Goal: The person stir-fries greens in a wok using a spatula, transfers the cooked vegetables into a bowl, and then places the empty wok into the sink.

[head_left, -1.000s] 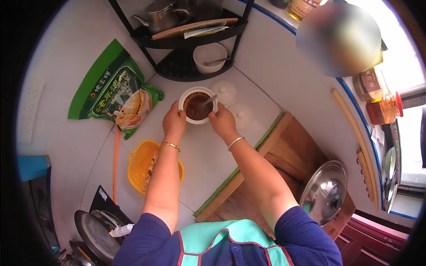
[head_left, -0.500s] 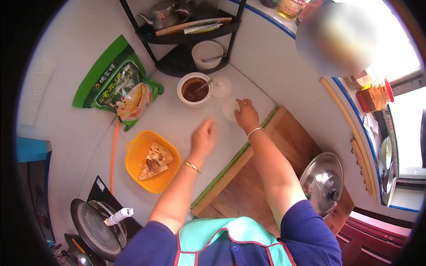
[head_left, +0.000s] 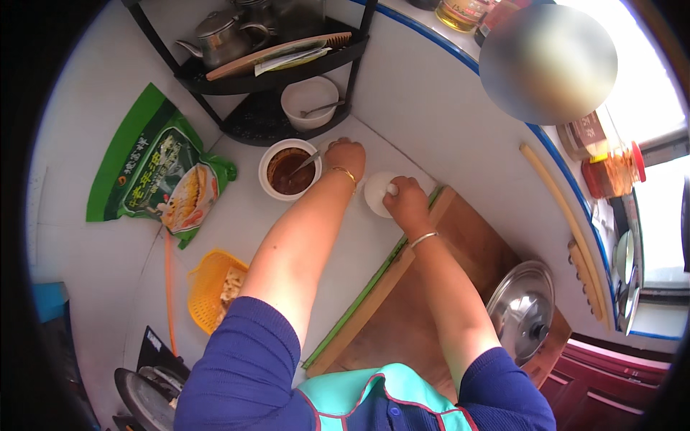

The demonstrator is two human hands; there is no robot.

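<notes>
Seen from above, near the back corner of a white counter [head_left: 237, 237]. Left hand [head_left: 346, 156] curled, fingers together, resting just beside a white bowl of brown sauce [head_left: 288, 170] with a spoon [head_left: 305, 164] in it. Right hand [head_left: 407, 202] closed over a small white lidded jar [head_left: 376, 192], gripping its knob. Wooden cutting board [head_left: 460, 266] alongside. Green packet [head_left: 162, 172] and yellow basket [head_left: 208, 287] toward the left edge.
</notes>
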